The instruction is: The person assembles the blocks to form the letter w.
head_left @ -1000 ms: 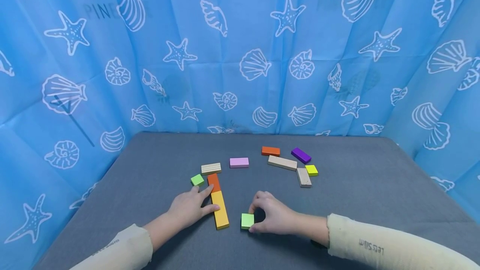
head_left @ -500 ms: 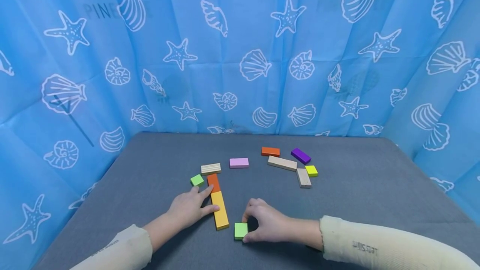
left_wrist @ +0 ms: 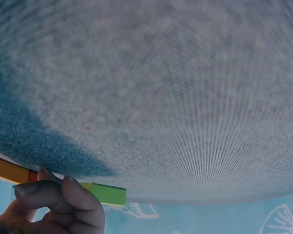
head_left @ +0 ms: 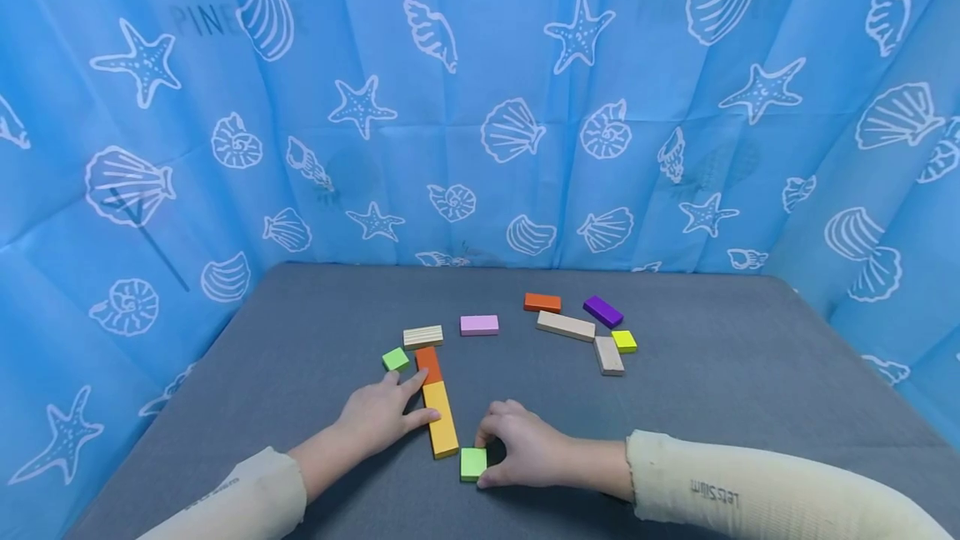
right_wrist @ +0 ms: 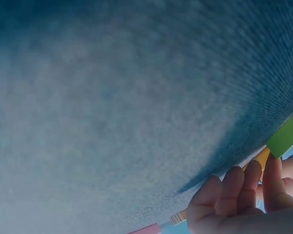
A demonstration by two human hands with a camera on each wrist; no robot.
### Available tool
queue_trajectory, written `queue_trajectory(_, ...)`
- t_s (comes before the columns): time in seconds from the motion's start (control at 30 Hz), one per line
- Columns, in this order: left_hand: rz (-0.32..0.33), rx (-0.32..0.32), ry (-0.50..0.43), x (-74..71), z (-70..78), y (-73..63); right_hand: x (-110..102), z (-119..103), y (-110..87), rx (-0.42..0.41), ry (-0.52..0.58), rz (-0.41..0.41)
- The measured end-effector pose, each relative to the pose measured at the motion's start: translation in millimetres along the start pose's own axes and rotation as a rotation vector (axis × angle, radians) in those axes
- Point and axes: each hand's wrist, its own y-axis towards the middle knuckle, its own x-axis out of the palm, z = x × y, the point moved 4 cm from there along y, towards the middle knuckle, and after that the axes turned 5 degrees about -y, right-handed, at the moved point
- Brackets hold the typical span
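Observation:
An orange block (head_left: 429,365) and a longer yellow block (head_left: 441,421) lie end to end in a line on the grey cloth. My left hand (head_left: 378,413) rests beside them, index fingertip on the orange block and thumb tip on the yellow one. Between thumb and fingers, my right hand (head_left: 525,447) pinches a light green square block (head_left: 473,464), just right of the yellow block's near end. The right wrist view shows that green block (right_wrist: 285,136) at the fingertips. Another green block (head_left: 395,359) sits beyond my left fingers, near a ridged wooden block (head_left: 423,337).
A pink block (head_left: 479,325) lies at the back middle. Farther right are a red-orange block (head_left: 542,302), a purple block (head_left: 602,312), a long wooden block (head_left: 566,326), a shorter wooden block (head_left: 608,356) and a yellow square (head_left: 624,342). A blue shell-print curtain (head_left: 480,148) hangs behind the table.
My right hand has slid the green block left and nearer to me, up close to the near end of the yellow block. My left hand has stayed in place.

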Motion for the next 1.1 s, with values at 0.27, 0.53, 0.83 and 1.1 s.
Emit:
queue_trajectory(0.27,0.007,0.006,0.005,-1.0,0.4,-0.7,-1.8,-2.0,3.6,0.017,-0.002,-0.010)
queue_trajectory(0.53,0.009,0.010,0.004,-1.1,0.7,-0.9,0.0,1.4,4.5,-0.015,0.012,-0.016)
queue_trajectory(0.83,0.003,0.012,0.002,-0.6,0.6,-1.7,0.7,3.1,3.9,-0.041,0.024,-0.024)
queue_trajectory(1.1,0.008,0.017,0.001,-0.8,1.2,-1.5,0.2,3.4,2.5,-0.027,0.041,-0.026)
